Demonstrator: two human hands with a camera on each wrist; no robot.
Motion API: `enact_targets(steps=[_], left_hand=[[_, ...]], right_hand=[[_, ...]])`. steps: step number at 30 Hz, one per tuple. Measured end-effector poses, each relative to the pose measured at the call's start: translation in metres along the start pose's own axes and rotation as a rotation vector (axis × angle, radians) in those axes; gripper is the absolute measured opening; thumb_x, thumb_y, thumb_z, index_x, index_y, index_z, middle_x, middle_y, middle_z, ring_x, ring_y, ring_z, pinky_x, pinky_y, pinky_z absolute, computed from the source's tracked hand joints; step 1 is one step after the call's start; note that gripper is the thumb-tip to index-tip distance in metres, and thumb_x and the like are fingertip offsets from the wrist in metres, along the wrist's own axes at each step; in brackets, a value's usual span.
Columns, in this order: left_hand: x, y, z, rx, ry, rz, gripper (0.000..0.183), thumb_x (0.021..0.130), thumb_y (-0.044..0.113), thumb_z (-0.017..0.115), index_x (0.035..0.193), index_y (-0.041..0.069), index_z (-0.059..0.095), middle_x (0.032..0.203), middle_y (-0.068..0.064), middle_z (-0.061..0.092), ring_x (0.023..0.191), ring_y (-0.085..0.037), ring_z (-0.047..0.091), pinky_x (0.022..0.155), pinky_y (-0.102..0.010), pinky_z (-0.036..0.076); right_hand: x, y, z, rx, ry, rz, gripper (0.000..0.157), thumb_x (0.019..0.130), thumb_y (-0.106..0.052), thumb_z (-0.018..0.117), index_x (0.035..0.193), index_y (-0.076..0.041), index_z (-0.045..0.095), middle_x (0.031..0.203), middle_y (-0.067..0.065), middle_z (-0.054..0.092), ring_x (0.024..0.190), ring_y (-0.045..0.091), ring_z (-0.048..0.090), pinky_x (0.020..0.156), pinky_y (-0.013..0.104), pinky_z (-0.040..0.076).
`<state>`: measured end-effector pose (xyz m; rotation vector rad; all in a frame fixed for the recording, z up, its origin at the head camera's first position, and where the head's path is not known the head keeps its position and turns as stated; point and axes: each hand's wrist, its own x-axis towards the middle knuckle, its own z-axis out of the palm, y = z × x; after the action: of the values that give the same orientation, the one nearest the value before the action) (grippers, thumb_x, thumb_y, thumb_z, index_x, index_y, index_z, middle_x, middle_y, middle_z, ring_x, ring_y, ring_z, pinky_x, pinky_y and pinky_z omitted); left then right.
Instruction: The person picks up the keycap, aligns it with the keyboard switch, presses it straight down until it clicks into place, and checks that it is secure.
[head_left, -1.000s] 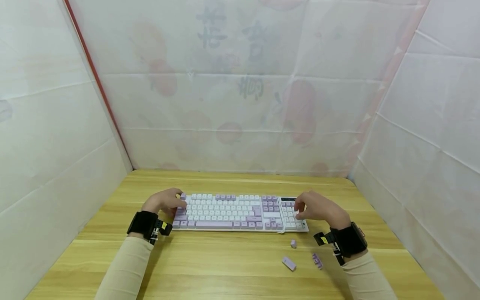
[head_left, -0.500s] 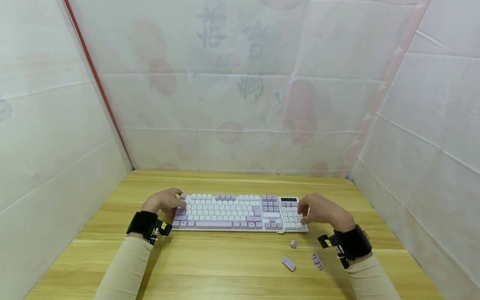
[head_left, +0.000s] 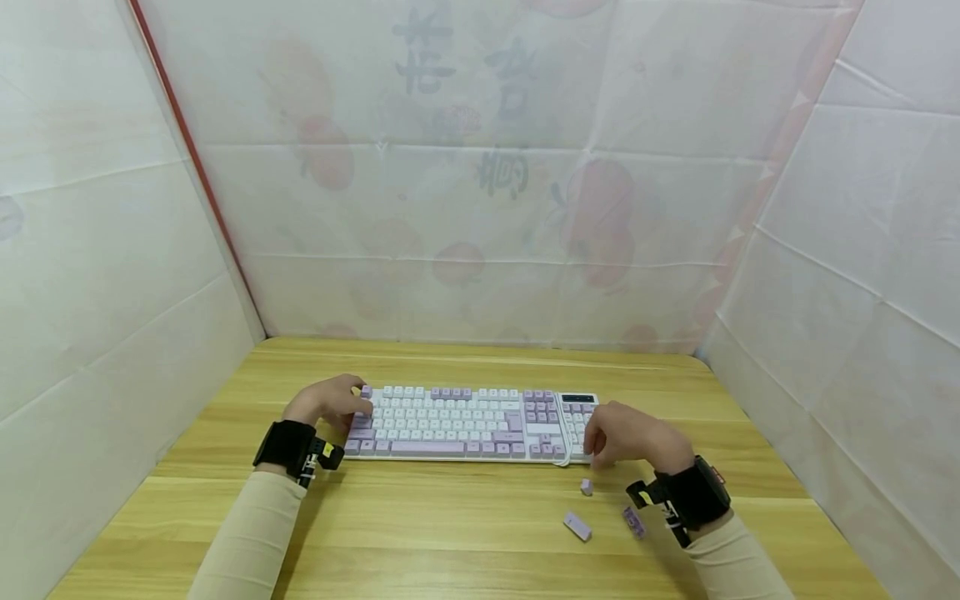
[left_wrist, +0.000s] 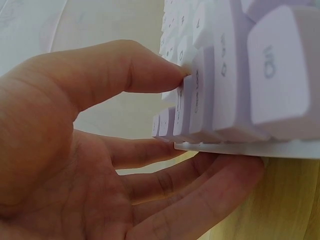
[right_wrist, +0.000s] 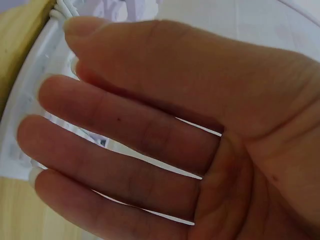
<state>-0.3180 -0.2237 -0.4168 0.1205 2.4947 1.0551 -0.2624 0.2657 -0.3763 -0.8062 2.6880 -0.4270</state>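
Note:
A white and lilac keyboard (head_left: 442, 426) lies across the table. My left hand (head_left: 327, 402) grips its left end. In the left wrist view the thumb presses beside the lilac side keys (left_wrist: 227, 75), and the other fingers reach under the keyboard's edge. Over the lower right corner, at the number pad, is my right hand (head_left: 633, 435), its fingertips down at the keys. Thumb and index finger come together there in the right wrist view; I cannot tell whether a keycap is between them. The other fingers extend side by side over the board's end.
In front of the keyboard lie loose lilac keycaps: a small one (head_left: 587, 487), a long one (head_left: 577, 527) and another long one (head_left: 633, 522) near the right wrist. A white cable (head_left: 564, 437) runs over the keyboard left of the number pad. Cloth walls surround the wooden table (head_left: 420, 533).
My right hand first shifts slightly right and towards me, then moves left and down to the number pad's lower edge. My left hand keeps its place on the keyboard.

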Motion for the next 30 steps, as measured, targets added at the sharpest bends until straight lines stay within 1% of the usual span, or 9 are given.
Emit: enact_targets(steps=[2, 4, 8, 10, 18, 24, 30], left_hand=[[0.000, 0.000, 0.000, -0.006, 0.000, -0.002, 0.074, 0.090, 0.016, 0.066, 0.151, -0.012, 0.035, 0.133, -0.030, 0.055, 0.093, -0.028, 0.068, 0.080, -0.042, 0.063], [0.000, 0.000, 0.001, -0.010, -0.002, 0.000, 0.074, 0.090, 0.016, 0.066, 0.151, -0.013, 0.035, 0.133, -0.031, 0.055, 0.093, -0.028, 0.068, 0.080, -0.042, 0.063], [0.000, 0.000, 0.001, -0.021, -0.006, -0.001, 0.075, 0.090, 0.015, 0.066, 0.151, -0.012, 0.034, 0.132, -0.030, 0.056, 0.094, -0.029, 0.068, 0.080, -0.042, 0.063], [0.000, 0.000, 0.001, -0.018, -0.004, -0.002, 0.075, 0.090, 0.015, 0.066, 0.151, -0.012, 0.034, 0.132, -0.030, 0.056, 0.094, -0.029, 0.068, 0.080, -0.042, 0.063], [0.000, 0.000, 0.001, 0.008, 0.016, -0.015, 0.076, 0.089, 0.017, 0.066, 0.152, -0.011, 0.034, 0.136, -0.030, 0.054, 0.099, -0.031, 0.065, 0.081, -0.044, 0.063], [0.001, -0.002, 0.002, 0.004, 0.010, -0.015, 0.076, 0.089, 0.016, 0.066, 0.152, -0.012, 0.035, 0.135, -0.030, 0.054, 0.098, -0.030, 0.066, 0.080, -0.044, 0.064], [0.001, 0.000, 0.000, 0.016, 0.014, 0.000, 0.074, 0.089, 0.017, 0.067, 0.151, -0.012, 0.036, 0.135, -0.030, 0.053, 0.096, -0.029, 0.066, 0.080, -0.042, 0.063]], right_hand=[[0.001, -0.002, 0.003, 0.013, -0.014, 0.015, 0.011, 0.078, -0.004, 0.086, 0.086, -0.010, 0.081, 0.078, -0.006, 0.073, 0.068, 0.003, 0.062, 0.062, 0.022, 0.053], [0.002, -0.004, 0.007, 0.043, -0.035, 0.051, 0.013, 0.077, -0.002, 0.085, 0.085, -0.011, 0.081, 0.077, -0.005, 0.072, 0.065, 0.006, 0.061, 0.059, 0.024, 0.052], [0.002, -0.008, 0.013, 0.112, -0.083, 0.135, 0.016, 0.076, -0.002, 0.087, 0.086, -0.012, 0.081, 0.079, 0.000, 0.073, 0.058, 0.014, 0.059, 0.054, 0.027, 0.048], [0.002, -0.010, 0.014, 0.122, -0.090, 0.148, 0.018, 0.075, -0.003, 0.089, 0.088, -0.012, 0.080, 0.080, 0.002, 0.072, 0.057, 0.016, 0.058, 0.054, 0.028, 0.047], [0.005, -0.013, 0.018, 0.110, -0.073, 0.116, 0.020, 0.071, -0.004, 0.091, 0.085, -0.011, 0.079, 0.078, 0.002, 0.071, 0.057, 0.013, 0.056, 0.054, 0.027, 0.047], [0.005, -0.014, 0.024, 0.086, -0.088, 0.067, 0.019, 0.071, 0.000, 0.089, 0.080, -0.012, 0.078, 0.076, 0.000, 0.070, 0.056, 0.011, 0.052, 0.053, 0.026, 0.044], [0.005, -0.016, 0.024, 0.093, -0.099, 0.034, 0.019, 0.073, 0.004, 0.085, 0.076, -0.012, 0.077, 0.068, -0.004, 0.066, 0.055, 0.010, 0.048, 0.053, 0.026, 0.041]])
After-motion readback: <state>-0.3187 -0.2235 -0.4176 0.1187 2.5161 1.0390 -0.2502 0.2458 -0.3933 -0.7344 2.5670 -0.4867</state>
